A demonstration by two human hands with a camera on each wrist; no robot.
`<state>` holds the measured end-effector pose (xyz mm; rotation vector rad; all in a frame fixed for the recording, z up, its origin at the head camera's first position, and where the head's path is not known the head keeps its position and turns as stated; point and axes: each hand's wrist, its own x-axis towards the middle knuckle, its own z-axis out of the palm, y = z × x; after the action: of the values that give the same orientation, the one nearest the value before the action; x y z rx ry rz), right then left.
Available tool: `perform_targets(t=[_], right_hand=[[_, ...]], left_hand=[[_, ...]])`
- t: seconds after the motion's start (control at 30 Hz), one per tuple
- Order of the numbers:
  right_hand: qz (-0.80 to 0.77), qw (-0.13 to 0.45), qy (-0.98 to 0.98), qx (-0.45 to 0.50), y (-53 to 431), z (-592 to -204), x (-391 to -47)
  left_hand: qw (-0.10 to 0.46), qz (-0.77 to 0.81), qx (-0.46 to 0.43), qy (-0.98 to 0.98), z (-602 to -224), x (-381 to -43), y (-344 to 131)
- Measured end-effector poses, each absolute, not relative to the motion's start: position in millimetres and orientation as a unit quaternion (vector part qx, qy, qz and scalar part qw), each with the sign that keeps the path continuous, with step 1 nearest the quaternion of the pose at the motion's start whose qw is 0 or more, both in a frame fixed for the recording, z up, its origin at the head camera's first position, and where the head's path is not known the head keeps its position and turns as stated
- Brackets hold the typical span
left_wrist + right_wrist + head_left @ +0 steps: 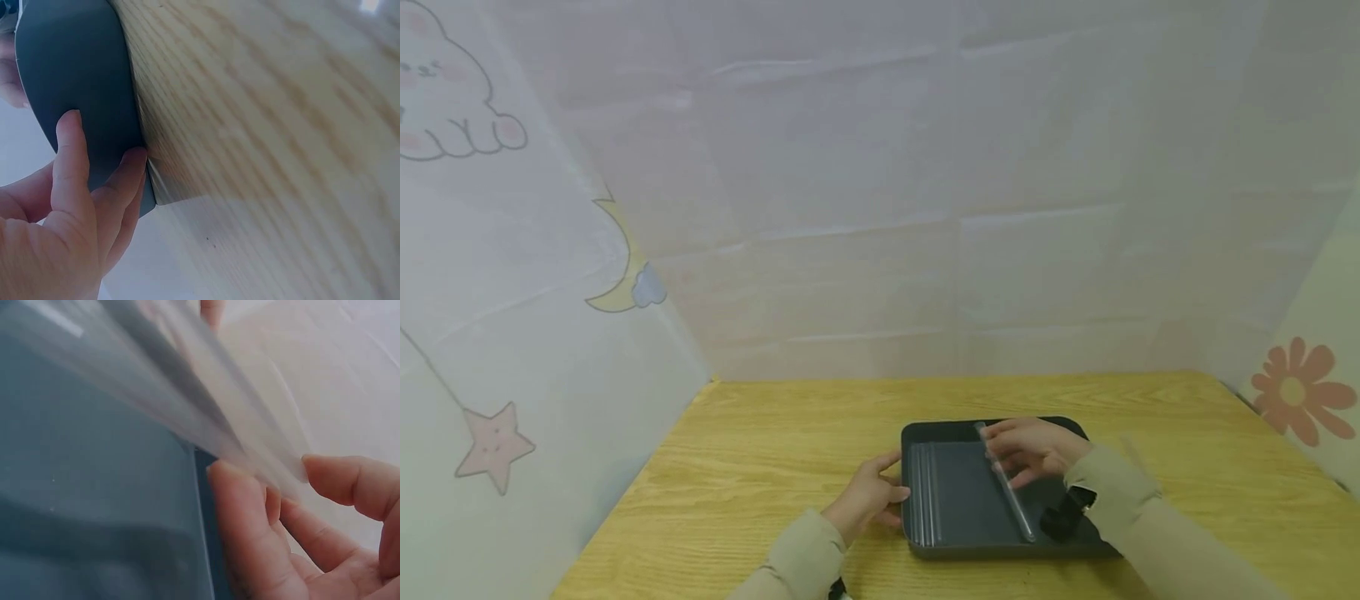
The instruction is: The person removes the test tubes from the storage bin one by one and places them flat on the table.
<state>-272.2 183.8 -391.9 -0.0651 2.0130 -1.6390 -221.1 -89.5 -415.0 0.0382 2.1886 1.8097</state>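
Observation:
A dark grey rectangular tray lies on the wooden table. My left hand is at its left side; in the left wrist view, fairly straight fingers touch the tray's outer wall. Above the tray, my right hand pinches a slim clear tube near its far end. The tube slants, its other end toward the tray's near wall. In the right wrist view, thumb and fingers are on either side of the clear tube. Several similar clear tubes lie side by side along the tray's left wall.
The wooden tabletop extends around the tray. Pale fabric or sheet walls rise behind the table and at both sides, printed with a star, a moon and a flower. A dark strap is on the right wrist.

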Motion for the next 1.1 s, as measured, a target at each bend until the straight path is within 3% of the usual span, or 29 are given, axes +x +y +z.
perform_targets(t=[1.1], right_hand=[[-0.644, 0.262, 0.718, -0.025, 235.0, -383.9, -256.0]], left_hand=[[0.151, 0.623, 0.010, 0.768, -413.7, -221.2, -89.8]])
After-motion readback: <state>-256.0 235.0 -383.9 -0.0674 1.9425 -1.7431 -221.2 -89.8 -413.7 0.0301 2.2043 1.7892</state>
